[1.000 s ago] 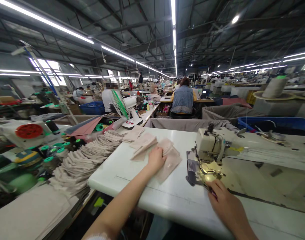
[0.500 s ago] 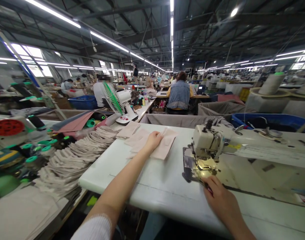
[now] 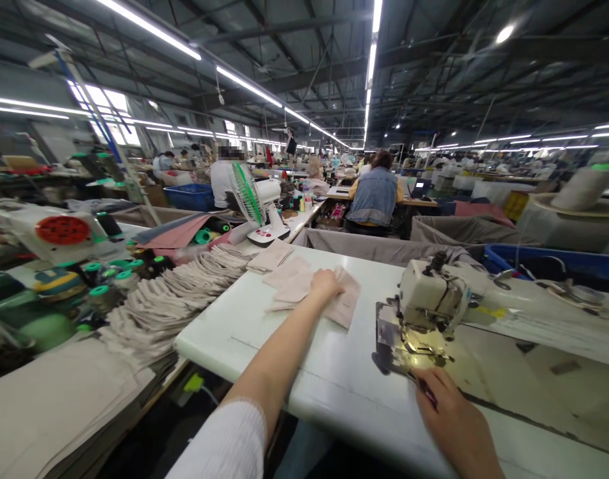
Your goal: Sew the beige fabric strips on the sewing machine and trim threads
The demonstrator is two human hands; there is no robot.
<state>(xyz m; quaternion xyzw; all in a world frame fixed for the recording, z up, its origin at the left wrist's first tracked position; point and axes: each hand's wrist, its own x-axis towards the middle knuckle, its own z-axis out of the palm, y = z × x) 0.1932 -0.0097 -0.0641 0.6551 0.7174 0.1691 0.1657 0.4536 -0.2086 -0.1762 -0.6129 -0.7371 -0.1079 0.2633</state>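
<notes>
My left hand [image 3: 327,286] is closed on the upper left part of a light beige fabric piece [image 3: 345,307], which lies on the pale sewing table [image 3: 219,336]. More beige pieces [image 3: 289,283] lie loosely overlapped just left of it. My right hand [image 3: 446,406] rests by the front edge of the sewing machine's metal plate [image 3: 391,339], its fingers curled round a small dark tool [image 3: 428,392] that is mostly hidden. Above the lit plate stands the white sewing machine head [image 3: 424,293], with no fabric seen under its foot.
Stacked beige fabric [image 3: 179,299] runs along the left side. Beyond it are thread cones [image 3: 102,296] and a white fan [image 3: 269,199]. A grey cloth bin [image 3: 379,247] borders the table's far edge. A person in a denim vest [image 3: 377,193] sits ahead.
The view has turned slightly left. My left hand is still on the fabric piece, which has shifted slightly and turned. My right hand remains beside the machine plate.
</notes>
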